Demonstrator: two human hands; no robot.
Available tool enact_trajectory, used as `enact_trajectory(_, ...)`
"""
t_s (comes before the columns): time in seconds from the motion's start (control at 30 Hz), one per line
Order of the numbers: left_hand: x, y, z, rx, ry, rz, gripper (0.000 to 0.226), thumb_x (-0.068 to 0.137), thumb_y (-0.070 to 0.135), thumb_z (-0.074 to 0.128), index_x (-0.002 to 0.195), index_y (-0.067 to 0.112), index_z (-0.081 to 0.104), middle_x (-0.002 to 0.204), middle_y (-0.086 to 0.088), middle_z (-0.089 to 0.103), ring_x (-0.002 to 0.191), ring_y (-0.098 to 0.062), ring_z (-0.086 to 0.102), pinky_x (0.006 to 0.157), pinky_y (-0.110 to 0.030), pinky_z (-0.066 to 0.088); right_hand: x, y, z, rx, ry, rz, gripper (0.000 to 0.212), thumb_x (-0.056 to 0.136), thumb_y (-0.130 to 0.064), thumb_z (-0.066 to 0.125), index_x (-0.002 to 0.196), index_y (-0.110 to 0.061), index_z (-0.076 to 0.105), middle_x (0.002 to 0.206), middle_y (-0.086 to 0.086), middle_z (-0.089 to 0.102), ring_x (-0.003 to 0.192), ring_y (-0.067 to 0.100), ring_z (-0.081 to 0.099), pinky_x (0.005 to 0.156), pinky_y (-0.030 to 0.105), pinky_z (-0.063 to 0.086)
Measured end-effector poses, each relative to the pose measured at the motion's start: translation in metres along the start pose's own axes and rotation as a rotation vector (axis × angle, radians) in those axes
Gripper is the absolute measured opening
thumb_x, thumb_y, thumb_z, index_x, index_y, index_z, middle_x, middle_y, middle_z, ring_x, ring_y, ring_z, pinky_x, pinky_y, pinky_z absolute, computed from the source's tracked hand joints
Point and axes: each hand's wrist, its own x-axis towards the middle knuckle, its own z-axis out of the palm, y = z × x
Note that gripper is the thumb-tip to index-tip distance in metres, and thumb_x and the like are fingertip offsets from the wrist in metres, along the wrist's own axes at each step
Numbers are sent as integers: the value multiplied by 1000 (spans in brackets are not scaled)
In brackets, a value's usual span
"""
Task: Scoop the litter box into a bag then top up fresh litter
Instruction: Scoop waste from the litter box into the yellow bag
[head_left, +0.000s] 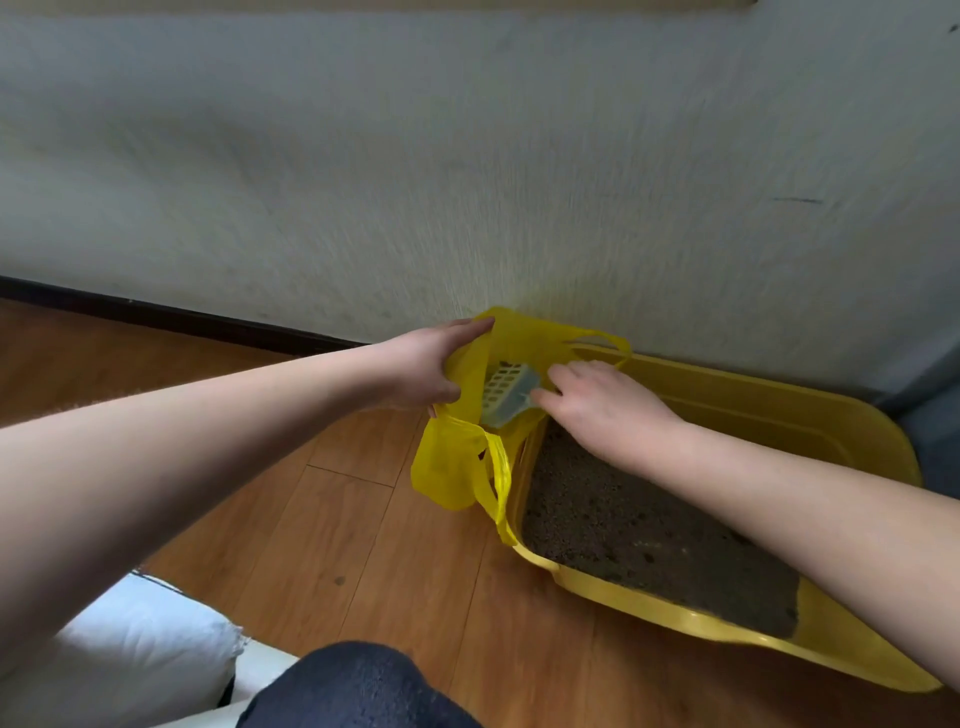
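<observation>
A yellow litter box (769, 410) stands on the wooden floor against the wall, filled with dark brown litter (634, 530). At its left end a yellow plastic bag (452, 467) hangs open. My left hand (423, 366) grips the bag's left rim and holds the mouth apart. My right hand (602, 402) holds a pale slotted scoop (506, 389), whose head is tipped down inside the bag's mouth. The scoop's handle is hidden under my fingers.
A white textured wall with a dark baseboard (182, 314) runs behind the box. A white sack or cushion (135, 644) lies at the lower left on the floor. My knee in dark trousers (353, 686) is at the bottom centre.
</observation>
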Motion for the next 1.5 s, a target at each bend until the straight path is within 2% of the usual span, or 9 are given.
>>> enact_trajectory(0.1, 0, 0, 0, 6, -5, 0, 94, 80, 1, 62, 153, 35, 13, 159, 4, 20, 118, -26, 56, 87, -42, 55, -6, 2, 11, -96, 43, -92, 36, 73, -3, 71, 108, -9, 70, 86, 12, 62, 76, 28, 60, 63, 40, 50)
enact_trajectory(0.57, 0, -1, 2, 53, -33, 17, 95, 81, 4, 63, 153, 38, 10, 160, 6, 16, 124, -23, 51, 86, -41, 56, -24, 14, 24, -14, 109, -89, 56, 65, 3, 79, 119, -8, 65, 85, 13, 60, 73, 28, 60, 60, 37, 51)
enact_trajectory(0.7, -1, 0, 4, 60, -34, 33, 96, 80, 3, 62, 153, 38, 11, 160, 6, 16, 126, -23, 49, 85, -39, 56, -27, 17, 19, 251, -21, 106, 54, 95, -7, 50, 146, -20, 38, 112, 8, 49, 103, 27, 52, 73, 29, 34)
enact_trajectory(0.8, -2, 1, 8, 59, -24, 46, 97, 77, 1, 61, 153, 37, 13, 160, 7, 17, 128, -22, 48, 89, -38, 54, -28, 21, 9, 644, -71, 369, 40, 96, -13, 47, 135, -21, 55, 120, 2, 60, 106, 21, 56, 82, 26, 41)
enact_trajectory(0.93, -4, 8, 19, 5, -10, 50, 98, 76, -2, 61, 153, 35, 13, 159, 6, 19, 121, -22, 54, 84, -40, 56, -41, 32, -1, 1005, -133, 615, 25, 93, -16, 52, 107, -27, 69, 82, -3, 69, 60, 12, 50, 56, 25, 36)
enact_trajectory(1.03, -7, 13, 25, -1, 7, 61, 99, 75, -1, 61, 153, 35, 13, 159, 4, 21, 126, -17, 47, 84, -35, 55, -61, 43, -4, 1266, -147, 730, 19, 93, -16, 55, 100, -26, 69, 67, -1, 64, 53, 13, 43, 52, 30, 34)
enact_trajectory(1.2, -6, 24, 37, -17, -20, 76, 98, 76, 1, 63, 153, 36, 13, 157, 5, 23, 129, -17, 44, 84, -23, 50, -103, 62, 1, 1320, -207, 758, 16, 94, -19, 57, 102, -24, 71, 60, -6, 59, 50, 10, 40, 49, 26, 30)
enact_trajectory(1.3, -2, 32, 47, -67, -50, 89, 98, 76, -2, 62, 152, 38, 14, 158, 6, 21, 123, -17, 50, 85, -33, 54, -126, 70, 6, 1377, -260, 819, 14, 94, -23, 59, 101, -25, 71, 60, -5, 58, 53, 12, 41, 50, 25, 32)
enact_trajectory(1.5, 0, 31, 64, -67, -108, 119, 99, 76, -1, 62, 150, 44, 14, 158, 10, 19, 114, -11, 51, 82, -30, 54, -194, 123, 7, 1240, -561, 947, 15, 94, -21, 58, 100, -22, 72, 62, -2, 56, 50, 10, 41, 49, 24, 32)
